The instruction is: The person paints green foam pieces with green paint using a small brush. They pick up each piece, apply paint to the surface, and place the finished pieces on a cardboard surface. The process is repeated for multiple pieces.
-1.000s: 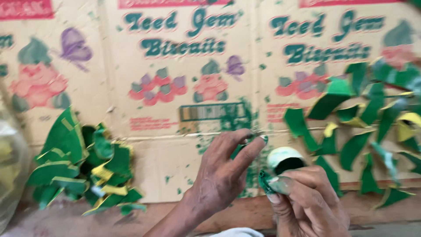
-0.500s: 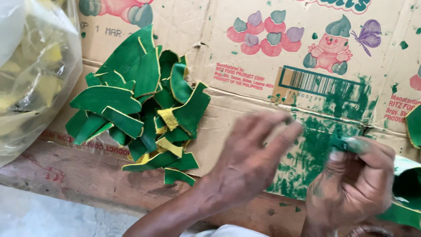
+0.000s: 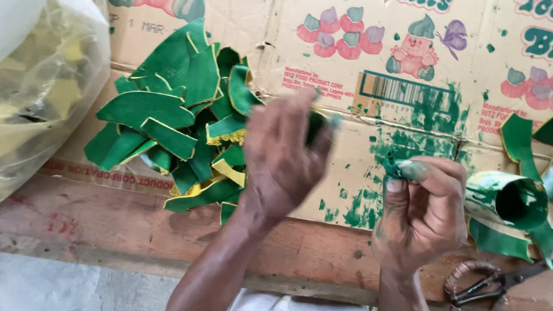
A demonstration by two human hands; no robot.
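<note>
Half a second ago our left hand (image 3: 285, 158) hovered lower and nearer the right one; now we have swung it up and over toward the heap of green-painted leaf-shaped cutouts (image 3: 178, 126) on the flattened cardboard box (image 3: 345, 69), and the view has shifted with it, so the heap sits more fully before us. We judge that the freshly coloured piece is on its way to join the others. That left hand is blurred by motion, its fingers drawn together, and a dark green piece (image 3: 315, 124) shows at their tips, so we read the grip as closed on it, though the blur keeps us from being sure how firmly. Our right hand (image 3: 423, 213) has barely moved: thumb and forefinger are pinched tight on a small green-soaked dabber (image 3: 394, 164), the fingertips smeared with paint, held just above the green stains on the cardboard. Just beside this hand to the right lies a tipped paint cup (image 3: 507, 198), green inside, with more cutouts (image 3: 518, 144) behind it. Scissors (image 3: 489, 285) rest on the wooden plank (image 3: 115, 224) near our right wrist, and a clear plastic bag (image 3: 46, 86) of yellowish pieces stands at far left.
</note>
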